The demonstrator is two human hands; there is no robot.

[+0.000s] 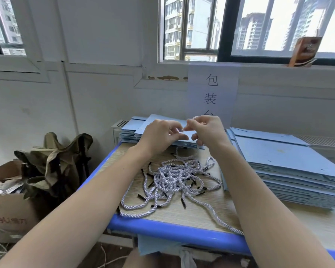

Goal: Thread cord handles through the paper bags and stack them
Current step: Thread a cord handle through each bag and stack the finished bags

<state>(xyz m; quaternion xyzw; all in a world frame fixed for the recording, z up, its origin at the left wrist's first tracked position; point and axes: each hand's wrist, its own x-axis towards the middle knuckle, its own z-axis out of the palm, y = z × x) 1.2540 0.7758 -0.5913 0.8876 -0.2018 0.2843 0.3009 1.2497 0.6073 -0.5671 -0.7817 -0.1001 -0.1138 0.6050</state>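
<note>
Your left hand (159, 136) & right hand (207, 130) pinch, prob., a cord (194, 118) at frame centre; loose grip = tip slips.

Both bare forearms reach forward, left hand (159, 136) and right hand (209, 130) raised together, fingers curled, fingertips nearly touching.

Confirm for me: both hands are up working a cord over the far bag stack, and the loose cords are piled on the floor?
Not the floor. In the head view the loose cords lie tangled on the table, between the two bag stacks. The rest holds: left hand and right hand pinch a cord above the far bag stack.
</note>
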